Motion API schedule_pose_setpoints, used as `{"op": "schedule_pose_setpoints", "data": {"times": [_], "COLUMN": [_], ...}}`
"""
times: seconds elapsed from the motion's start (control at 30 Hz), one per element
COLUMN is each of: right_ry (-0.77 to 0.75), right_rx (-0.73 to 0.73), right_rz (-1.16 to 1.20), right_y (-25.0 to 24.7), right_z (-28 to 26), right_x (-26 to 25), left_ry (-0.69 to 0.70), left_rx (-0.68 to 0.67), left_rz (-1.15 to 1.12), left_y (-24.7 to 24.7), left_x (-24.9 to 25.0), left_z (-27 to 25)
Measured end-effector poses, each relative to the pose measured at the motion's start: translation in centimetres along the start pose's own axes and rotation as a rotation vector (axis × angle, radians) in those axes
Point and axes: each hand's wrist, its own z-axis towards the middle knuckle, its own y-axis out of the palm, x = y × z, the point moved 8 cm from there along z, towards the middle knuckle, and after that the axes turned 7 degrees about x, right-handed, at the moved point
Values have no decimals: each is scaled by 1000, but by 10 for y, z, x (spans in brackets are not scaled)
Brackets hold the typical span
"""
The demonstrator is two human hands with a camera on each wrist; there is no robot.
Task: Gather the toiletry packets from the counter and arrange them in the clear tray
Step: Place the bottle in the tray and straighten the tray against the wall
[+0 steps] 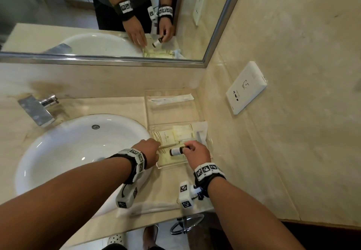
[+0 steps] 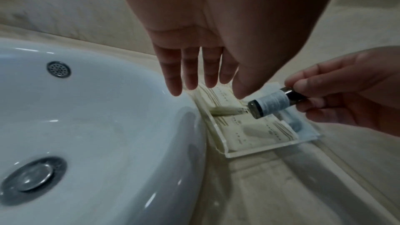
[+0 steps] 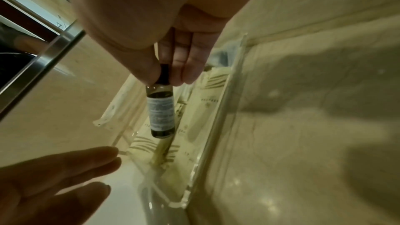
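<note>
A clear tray stands on the counter right of the sink, with several cream packets lying in its near half. My right hand pinches a small dark bottle with a white label by its cap, just above the packets. In the right wrist view the bottle hangs over the tray's rim. My left hand hovers at the tray's left edge with its fingers straight, holding nothing. A long white packet lies at the tray's far end.
The white sink basin lies directly left of the tray, with a chrome tap behind it. A mirror covers the back wall. A white wall socket sits on the right wall. A white packet lies at the counter's front edge.
</note>
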Motion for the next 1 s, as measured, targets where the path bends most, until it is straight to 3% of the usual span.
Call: {"op": "schedule_pose_setpoints", "data": {"times": [0.4,0.57,0.9,1.0], "right_ry": [20,-64,-39,-104], "right_rx": [-231,-194,-139,-110], "right_rz": [-181,-278,-163,-181], "right_y": [70,73,57,45], "right_z": [37,37,29,17], "right_x": [10,6,7,7], "left_ry": [-23,-30,-11,-16], "left_rx": [-55,-52,-58,-62], "left_rz": [-72,-76,-40,-30], "left_y": [22,22,24,23], "left_x": [-18,-15,-14,-17], "left_z": [1,-2,-14,-20]}}
